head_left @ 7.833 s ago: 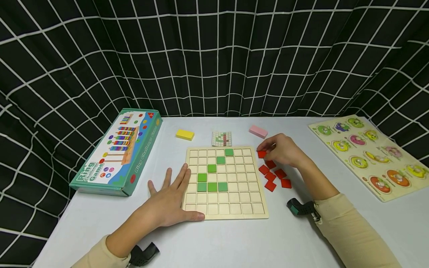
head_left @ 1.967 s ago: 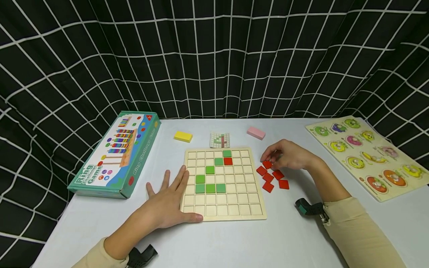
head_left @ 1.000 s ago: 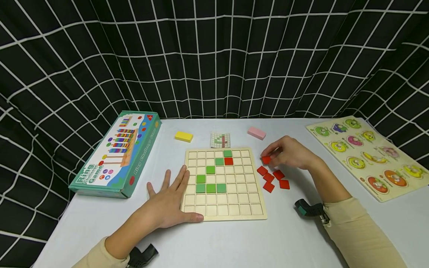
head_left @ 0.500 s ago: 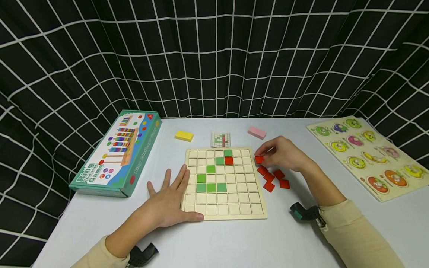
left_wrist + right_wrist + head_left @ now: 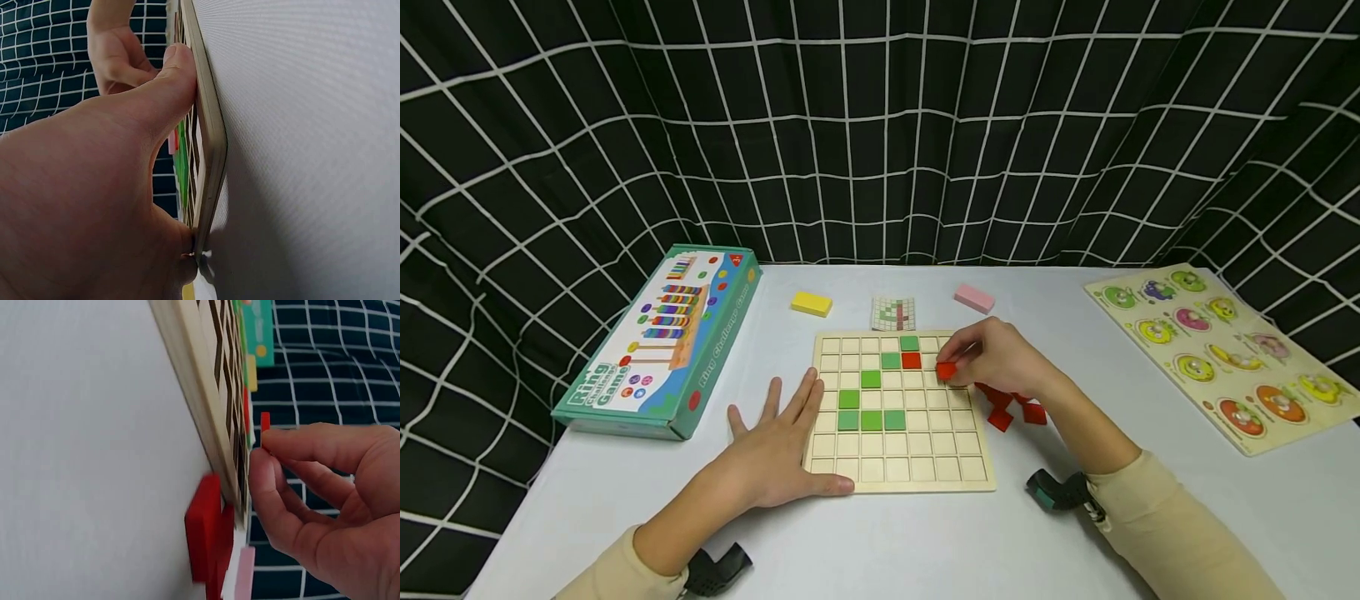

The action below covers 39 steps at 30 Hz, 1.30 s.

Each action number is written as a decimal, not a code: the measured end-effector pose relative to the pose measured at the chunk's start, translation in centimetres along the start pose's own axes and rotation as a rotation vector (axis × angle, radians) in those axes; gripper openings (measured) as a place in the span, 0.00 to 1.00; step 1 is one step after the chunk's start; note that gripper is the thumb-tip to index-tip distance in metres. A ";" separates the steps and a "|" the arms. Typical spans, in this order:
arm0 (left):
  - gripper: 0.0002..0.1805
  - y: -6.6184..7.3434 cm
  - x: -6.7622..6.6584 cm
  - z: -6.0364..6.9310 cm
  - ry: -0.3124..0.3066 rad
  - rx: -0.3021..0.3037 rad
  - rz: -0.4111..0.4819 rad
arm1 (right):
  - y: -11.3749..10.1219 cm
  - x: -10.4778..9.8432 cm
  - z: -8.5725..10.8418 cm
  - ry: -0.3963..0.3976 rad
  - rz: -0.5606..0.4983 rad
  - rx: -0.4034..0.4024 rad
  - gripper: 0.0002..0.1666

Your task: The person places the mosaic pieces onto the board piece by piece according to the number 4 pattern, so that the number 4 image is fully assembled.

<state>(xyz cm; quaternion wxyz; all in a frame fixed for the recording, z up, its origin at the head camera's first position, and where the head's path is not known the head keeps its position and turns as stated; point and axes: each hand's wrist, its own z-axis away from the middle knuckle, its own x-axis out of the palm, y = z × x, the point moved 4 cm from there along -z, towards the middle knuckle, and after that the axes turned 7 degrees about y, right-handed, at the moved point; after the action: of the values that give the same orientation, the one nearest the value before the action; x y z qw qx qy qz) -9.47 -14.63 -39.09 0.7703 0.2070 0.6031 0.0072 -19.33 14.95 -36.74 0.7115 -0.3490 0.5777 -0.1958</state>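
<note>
My right hand pinches a red square tile between thumb and fingertips, above the right part of the wooden grid board. In the right wrist view this tile shows edge-on, apart from the board. My left hand lies spread on the board's left side, its thumb on the front edge. Several green tiles sit in the board's cells. One red tile fills a cell beside a green one. Loose red tiles lie right of the board, partly hidden by my right hand.
A small printed pattern card lies behind the board, between a yellow block and a pink block. The Ring Challenge Game box stands at the left. A fruit puzzle board lies at the right.
A red tile has appeared on the board since the earliest frame. My right hand has lifted another from the loose pile and carried it left over the board. The left hand stays put.
</note>
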 end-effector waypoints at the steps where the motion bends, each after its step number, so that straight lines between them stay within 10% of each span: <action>1: 0.76 0.0 0.0 0.0 0.001 0.001 -0.003 | -0.2 0.2 -0.1 -0.004 0.001 -0.003 0.13; 39: 0.75 -0.3 0.4 -0.3 -0.001 -0.005 -0.014 | -3.3 3.5 -1.7 -0.060 0.082 -0.017 0.14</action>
<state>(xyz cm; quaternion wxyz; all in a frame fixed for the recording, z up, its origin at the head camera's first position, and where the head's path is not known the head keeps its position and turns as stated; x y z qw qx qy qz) -9.72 -14.69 -39.56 0.7712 0.2008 0.6041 0.0035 -19.69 9.89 -36.88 0.7327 -0.3368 0.5717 -0.1510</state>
